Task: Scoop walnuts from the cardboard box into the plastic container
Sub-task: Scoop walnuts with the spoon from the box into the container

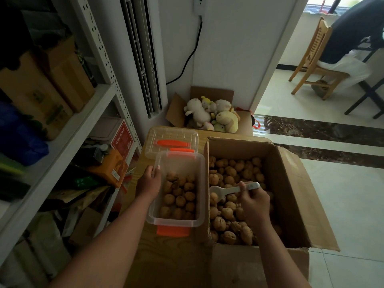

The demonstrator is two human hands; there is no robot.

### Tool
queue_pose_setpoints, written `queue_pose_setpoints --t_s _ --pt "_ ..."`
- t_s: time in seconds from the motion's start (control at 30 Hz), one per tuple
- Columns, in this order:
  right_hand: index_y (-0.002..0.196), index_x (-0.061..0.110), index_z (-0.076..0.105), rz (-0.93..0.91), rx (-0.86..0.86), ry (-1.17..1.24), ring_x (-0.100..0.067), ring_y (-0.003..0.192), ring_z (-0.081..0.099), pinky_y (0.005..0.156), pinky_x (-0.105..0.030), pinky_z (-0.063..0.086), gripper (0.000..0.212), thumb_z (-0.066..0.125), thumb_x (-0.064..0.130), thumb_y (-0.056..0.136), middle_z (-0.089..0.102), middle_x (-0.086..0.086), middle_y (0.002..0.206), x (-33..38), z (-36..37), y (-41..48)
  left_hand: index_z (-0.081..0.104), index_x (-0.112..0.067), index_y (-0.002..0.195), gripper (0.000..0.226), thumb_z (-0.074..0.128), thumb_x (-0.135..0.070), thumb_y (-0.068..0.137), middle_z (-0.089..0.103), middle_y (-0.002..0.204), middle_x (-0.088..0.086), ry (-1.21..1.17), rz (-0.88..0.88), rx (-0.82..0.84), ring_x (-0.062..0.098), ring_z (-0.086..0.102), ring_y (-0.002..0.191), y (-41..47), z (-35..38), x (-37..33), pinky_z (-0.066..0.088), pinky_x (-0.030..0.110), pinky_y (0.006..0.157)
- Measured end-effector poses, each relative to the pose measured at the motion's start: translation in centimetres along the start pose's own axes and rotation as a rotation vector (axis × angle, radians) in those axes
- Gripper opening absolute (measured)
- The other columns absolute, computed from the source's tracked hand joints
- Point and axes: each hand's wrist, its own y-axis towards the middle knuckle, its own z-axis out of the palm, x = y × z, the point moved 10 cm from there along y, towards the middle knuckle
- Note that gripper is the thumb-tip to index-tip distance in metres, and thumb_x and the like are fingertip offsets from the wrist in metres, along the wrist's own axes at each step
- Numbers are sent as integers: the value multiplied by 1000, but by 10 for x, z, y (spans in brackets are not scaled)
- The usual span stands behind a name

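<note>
A large cardboard box full of walnuts stands open on the right. Left of it sits a clear plastic container with orange latches, its bottom covered with several walnuts. My left hand grips the container's left rim. My right hand holds the handle of a white scoop, whose bowl hangs over the walnuts near the box's left wall. I cannot tell whether the scoop holds a walnut.
The container's clear lid lies behind it on a wooden surface. A shelf unit with boxes stands at the left. A box of plush toys sits at the back. Far right, a person sits on a wooden chair.
</note>
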Motion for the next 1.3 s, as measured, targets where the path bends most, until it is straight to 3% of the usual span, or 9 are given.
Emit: queue_pose_setpoints --t_s 0.17,0.43,0.57,0.77,0.9,0.97,1.07,1.17,1.3 --pt "82 -2 63 121 -103 104 -25 49 56 45 -28 43 24 55 18 93 60 -17 61 -15 -15 3 41 -18 140 50 30 -47 101 51 138 10 0 1 -2 32 51 119 0 0 0 39 34 84" --pt "84 10 58 84 -263 451 -2 47 48 46 -16 41 16 51 21 95 51 -3 64 20 -40 -3 44 -17 136 47 30 -46 101 54 132 10 9 17 0 26 54 108 0 0 -2 38 33 77" --pt "90 0 60 -13 -81 555 -2 55 53 50 -15 45 20 50 17 94 57 0 69 48 -17 -3 43 -18 138 49 30 -48 101 53 134 9 -7 10 5 28 53 114 1 1 1 41 34 82" --pt "90 7 68 -197 296 487 -11 57 57 54 -21 49 16 54 12 90 65 -4 68 72 34 -18 46 -18 135 50 30 -50 100 56 130 10 -4 18 4 31 54 113 3 0 3 45 39 87" --pt "93 5 67 -158 123 502 -18 65 60 57 -24 51 20 51 17 92 65 -9 75 62 11 -12 46 -17 135 50 30 -49 100 56 131 10 -12 26 10 30 54 113 3 1 3 45 39 86" --pt "94 1 62 -103 -64 516 -9 66 58 58 -19 50 21 47 16 94 62 -2 75 52 -14 -8 45 -17 136 49 30 -47 101 55 132 10 -8 25 8 29 54 115 2 1 1 43 37 85" --pt "87 16 60 -69 -258 429 2 60 53 55 -13 45 18 46 12 97 57 5 73 35 -46 -3 45 -17 135 48 30 -48 101 54 134 9 -8 22 8 29 53 116 2 1 1 42 36 86" --pt "84 21 59 -140 -201 148 -5 60 56 52 -24 46 20 50 5 93 59 -5 75 26 -51 1 46 -17 134 49 30 -49 100 54 133 9 -10 22 9 29 53 116 4 2 2 44 40 89" --pt "79 7 59 -260 -71 -119 -19 65 59 55 -39 51 11 57 0 86 60 -6 71 22 -35 1 42 -18 138 50 30 -48 101 51 137 10 -8 19 5 30 52 119 3 2 2 41 36 87"
